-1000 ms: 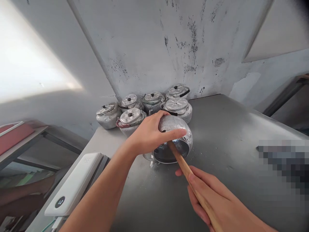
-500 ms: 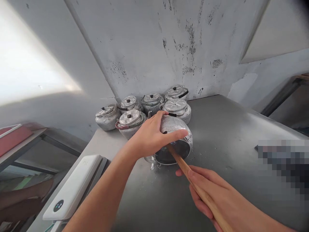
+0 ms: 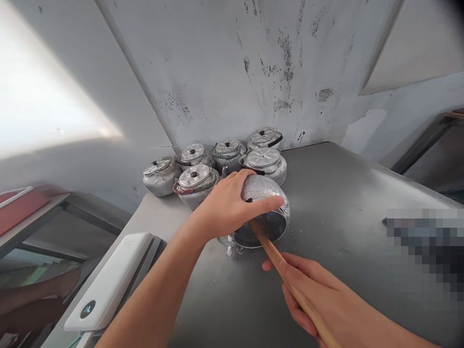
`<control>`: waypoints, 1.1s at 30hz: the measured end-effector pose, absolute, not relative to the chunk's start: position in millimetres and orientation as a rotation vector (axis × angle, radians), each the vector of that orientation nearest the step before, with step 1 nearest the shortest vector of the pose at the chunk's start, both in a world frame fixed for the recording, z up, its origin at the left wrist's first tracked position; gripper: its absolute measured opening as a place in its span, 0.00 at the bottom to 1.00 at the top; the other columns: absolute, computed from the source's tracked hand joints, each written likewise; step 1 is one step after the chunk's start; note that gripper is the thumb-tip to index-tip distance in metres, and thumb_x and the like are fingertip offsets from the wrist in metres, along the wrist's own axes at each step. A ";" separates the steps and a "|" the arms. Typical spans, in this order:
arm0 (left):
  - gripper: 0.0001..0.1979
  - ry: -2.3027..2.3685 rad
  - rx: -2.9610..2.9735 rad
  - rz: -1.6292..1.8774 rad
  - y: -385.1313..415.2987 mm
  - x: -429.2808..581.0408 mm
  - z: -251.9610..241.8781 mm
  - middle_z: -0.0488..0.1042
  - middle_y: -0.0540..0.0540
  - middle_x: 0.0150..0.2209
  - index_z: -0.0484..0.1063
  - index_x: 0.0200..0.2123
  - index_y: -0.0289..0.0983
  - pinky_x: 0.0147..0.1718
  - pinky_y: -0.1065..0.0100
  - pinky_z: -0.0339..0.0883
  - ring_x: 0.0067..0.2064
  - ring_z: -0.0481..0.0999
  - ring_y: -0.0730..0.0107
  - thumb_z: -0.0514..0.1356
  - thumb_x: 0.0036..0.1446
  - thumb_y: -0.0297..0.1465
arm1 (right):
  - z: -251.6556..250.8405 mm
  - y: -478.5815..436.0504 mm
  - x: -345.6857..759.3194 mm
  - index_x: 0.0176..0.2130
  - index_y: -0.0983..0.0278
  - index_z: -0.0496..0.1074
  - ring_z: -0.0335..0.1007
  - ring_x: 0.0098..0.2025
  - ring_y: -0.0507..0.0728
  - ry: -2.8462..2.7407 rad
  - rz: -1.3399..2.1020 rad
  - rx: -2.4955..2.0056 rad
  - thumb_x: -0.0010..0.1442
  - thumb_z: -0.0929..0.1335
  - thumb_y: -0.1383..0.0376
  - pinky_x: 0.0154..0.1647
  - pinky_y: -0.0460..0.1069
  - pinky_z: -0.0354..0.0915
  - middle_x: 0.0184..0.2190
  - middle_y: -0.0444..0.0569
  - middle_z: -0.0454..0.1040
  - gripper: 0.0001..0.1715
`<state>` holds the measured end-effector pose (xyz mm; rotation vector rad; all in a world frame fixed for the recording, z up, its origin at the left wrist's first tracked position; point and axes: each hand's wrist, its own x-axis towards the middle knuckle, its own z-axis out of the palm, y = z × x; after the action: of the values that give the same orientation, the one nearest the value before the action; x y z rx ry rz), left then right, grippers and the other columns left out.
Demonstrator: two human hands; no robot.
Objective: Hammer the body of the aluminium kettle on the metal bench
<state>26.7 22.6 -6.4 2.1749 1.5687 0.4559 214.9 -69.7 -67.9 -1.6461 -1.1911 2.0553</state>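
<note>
A dented silver metal kettle (image 3: 268, 186) lies tipped on its side, its dark open mouth facing me. My left hand (image 3: 230, 205) grips it from the left, fingers over its side and thumb across the upper rim. In my right hand (image 3: 308, 285) is a wooden stick (image 3: 271, 250), the fingers wrapped round it. The stick slants up into the kettle's mouth, so its far end is hidden inside. Just behind the tipped kettle stands a lidded kettle (image 3: 264, 158), and another lidded kettle (image 3: 195, 177) is to the left of my left hand.
Several more silver kettles (image 3: 227, 147) stand at the back by the stained wall (image 3: 217, 72). A white power bank (image 3: 108, 280) lies at the left edge of the grey metal table (image 3: 333, 208). Beyond that edge is a metal frame (image 3: 90, 220). A blurred-out object is at right.
My right hand and the stick have shifted very slightly down and left. The kettle and my left hand have barely moved.
</note>
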 end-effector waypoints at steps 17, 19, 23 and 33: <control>0.44 1.563 2.245 0.469 19.2 27.3 -9.5 0.71 0.41 0.63 0.68 0.64 0.43 0.57 0.52 0.65 0.63 0.69 0.41 0.62 0.53 0.64 | -71.0 -70.9 211.7 0.56 0.58 0.73 0.60 0.18 0.53 -1.098 1.970 -1.542 0.61 0.68 0.42 0.18 0.45 0.60 0.18 0.36 0.63 0.32; 0.44 1.579 2.238 0.458 19.0 26.7 -7.9 0.72 0.41 0.63 0.68 0.64 0.43 0.56 0.52 0.66 0.62 0.70 0.41 0.61 0.53 0.65 | -70.6 -69.1 211.3 0.55 0.58 0.73 0.61 0.18 0.53 -1.099 1.963 -1.536 0.61 0.68 0.42 0.18 0.46 0.61 0.19 0.36 0.64 0.31; 0.44 1.578 2.257 0.454 19.6 23.8 -7.3 0.71 0.42 0.63 0.69 0.64 0.45 0.55 0.53 0.67 0.63 0.69 0.40 0.61 0.53 0.66 | -67.5 -66.5 212.8 0.54 0.58 0.74 0.62 0.18 0.53 -1.091 1.963 -1.534 0.62 0.68 0.43 0.19 0.46 0.61 0.19 0.36 0.65 0.29; 0.41 1.549 2.234 0.437 22.2 23.0 -7.8 0.73 0.42 0.61 0.68 0.64 0.44 0.53 0.56 0.67 0.61 0.71 0.42 0.60 0.56 0.64 | -63.6 -71.7 213.7 0.46 0.60 0.71 0.49 0.20 0.51 -1.121 2.047 -1.666 0.75 0.53 0.55 0.20 0.43 0.54 0.17 0.35 0.59 0.23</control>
<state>23.0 22.2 -7.8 2.2344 1.5487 0.4368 213.7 -71.7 -63.6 -1.6657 -1.1214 2.0470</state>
